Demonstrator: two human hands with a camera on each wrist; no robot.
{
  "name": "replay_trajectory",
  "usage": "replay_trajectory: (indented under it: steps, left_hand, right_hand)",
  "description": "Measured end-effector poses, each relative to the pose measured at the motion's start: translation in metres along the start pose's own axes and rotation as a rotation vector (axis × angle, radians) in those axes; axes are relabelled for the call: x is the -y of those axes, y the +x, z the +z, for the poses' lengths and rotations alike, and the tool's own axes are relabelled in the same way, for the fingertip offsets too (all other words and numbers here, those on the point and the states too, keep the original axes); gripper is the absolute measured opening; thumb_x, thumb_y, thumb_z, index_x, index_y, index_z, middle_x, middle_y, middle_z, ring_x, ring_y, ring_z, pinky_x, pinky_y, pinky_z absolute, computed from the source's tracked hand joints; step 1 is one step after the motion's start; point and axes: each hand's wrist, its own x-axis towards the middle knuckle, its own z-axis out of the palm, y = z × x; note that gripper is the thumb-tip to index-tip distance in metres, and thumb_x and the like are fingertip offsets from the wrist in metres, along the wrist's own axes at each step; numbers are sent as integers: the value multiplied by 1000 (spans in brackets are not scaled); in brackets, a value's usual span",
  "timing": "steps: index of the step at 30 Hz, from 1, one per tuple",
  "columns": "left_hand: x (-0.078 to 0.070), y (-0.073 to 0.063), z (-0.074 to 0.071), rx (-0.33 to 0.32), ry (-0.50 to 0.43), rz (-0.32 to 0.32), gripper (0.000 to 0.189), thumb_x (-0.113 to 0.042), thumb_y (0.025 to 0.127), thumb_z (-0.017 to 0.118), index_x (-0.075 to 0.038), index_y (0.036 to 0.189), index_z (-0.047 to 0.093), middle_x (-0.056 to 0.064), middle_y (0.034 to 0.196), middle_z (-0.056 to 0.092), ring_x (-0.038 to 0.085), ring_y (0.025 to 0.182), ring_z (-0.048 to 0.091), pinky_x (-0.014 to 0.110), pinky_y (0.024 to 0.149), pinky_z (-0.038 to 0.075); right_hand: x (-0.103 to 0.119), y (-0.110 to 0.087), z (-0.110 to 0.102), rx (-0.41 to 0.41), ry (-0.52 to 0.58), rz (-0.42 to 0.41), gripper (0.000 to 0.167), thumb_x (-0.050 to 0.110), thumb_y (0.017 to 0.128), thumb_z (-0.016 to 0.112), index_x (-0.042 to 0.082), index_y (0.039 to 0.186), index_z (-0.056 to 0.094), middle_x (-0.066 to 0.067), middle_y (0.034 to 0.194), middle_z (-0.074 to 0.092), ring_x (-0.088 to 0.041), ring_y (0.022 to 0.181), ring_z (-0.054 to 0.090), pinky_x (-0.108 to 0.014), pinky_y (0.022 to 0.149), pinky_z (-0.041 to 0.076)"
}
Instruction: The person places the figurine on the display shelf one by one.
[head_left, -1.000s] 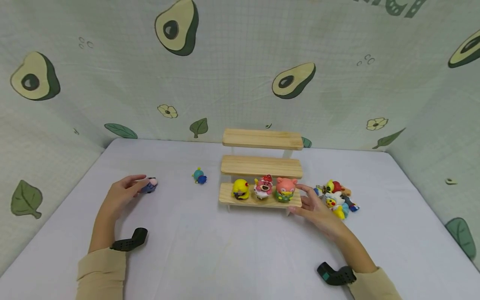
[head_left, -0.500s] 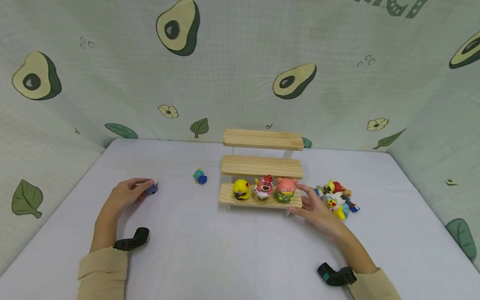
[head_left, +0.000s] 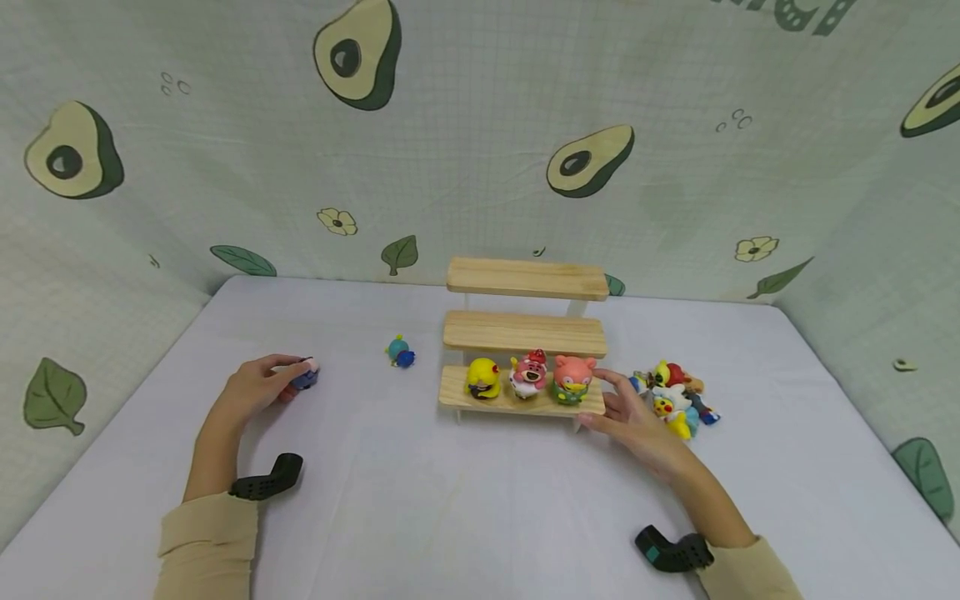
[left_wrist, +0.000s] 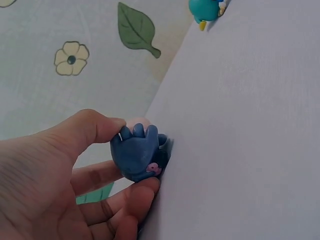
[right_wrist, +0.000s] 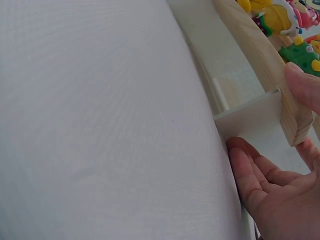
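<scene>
At the table's left side, my left hand (head_left: 253, 390) pinches a small dark blue figurine (left_wrist: 135, 155) between thumb and fingers. The figurine has a pale pink part on top and a tiny pink shape on its side. My right hand (head_left: 637, 421) grips the right end of the lowest board of a three-tier wooden display stand (head_left: 521, 333); the right wrist view shows the thumb on the board (right_wrist: 295, 122) and fingers beneath it. On that board stand a yellow figurine (head_left: 482, 379), a pink bear figurine (head_left: 528, 375) and a pink-hooded figurine (head_left: 573, 381) with a green lower part.
A teal and blue figurine (head_left: 400, 352) lies between my left hand and the stand. Several colourful figurines (head_left: 675, 400) lie piled just right of my right hand. Behind the table hangs a pale cloth (head_left: 480, 167) printed with avocados.
My left hand has moved slightly to the right, and the blue figurine has shifted a little with it. The right hand and the stand stay where they were.
</scene>
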Motion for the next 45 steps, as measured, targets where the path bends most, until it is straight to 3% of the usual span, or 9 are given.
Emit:
replay_trajectory:
  steps: [8, 17, 31, 38, 45]
  left_hand:
    - [-3, -4, 0, -13, -41, -3, 68, -55, 91, 45, 1, 131, 46, -3, 76, 60, 17, 82, 50, 31, 73, 35]
    - [-3, -1, -3, 29, -176, -3, 67, -50, 94, 43, 1, 138, 37, -6, 76, 58, 7, 72, 52, 22, 68, 41]
    - [-12, -6, -8, 76, -460, 125, 68, -45, 94, 48, -2, 142, 28, -8, 94, 57, 4, 80, 55, 16, 74, 49]
    - [-22, -11, -9, 135, -764, 232, 43, -28, 92, 57, -11, 128, 41, -8, 90, 66, 4, 81, 63, 15, 77, 51]
    - [-40, -16, -3, 156, -887, 319, 35, -19, 92, 58, -14, 125, 45, -6, 97, 66, 6, 86, 66, 17, 81, 51]
  right_hand:
    - [1, 0, 0, 14, 7, -2, 71, 26, 90, 61, 21, 144, 15, -23, 139, 40, -33, 124, 45, -50, 104, 36]
    - [1, -1, -1, 11, 12, -1, 71, 25, 90, 61, 21, 144, 15, -23, 140, 39, -33, 124, 45, -51, 104, 35]
    - [3, -1, -1, 6, 20, 6, 72, 25, 90, 62, 21, 144, 15, -22, 140, 39, -33, 124, 44, -48, 103, 37]
    - [3, -2, -1, 21, 14, -19, 72, 23, 90, 61, 17, 144, 13, -25, 139, 38, -34, 125, 43, -46, 102, 37]
    - [3, -3, -1, 20, 14, -28, 71, 22, 91, 61, 17, 144, 14, -26, 138, 39, -33, 124, 44, -44, 101, 38]
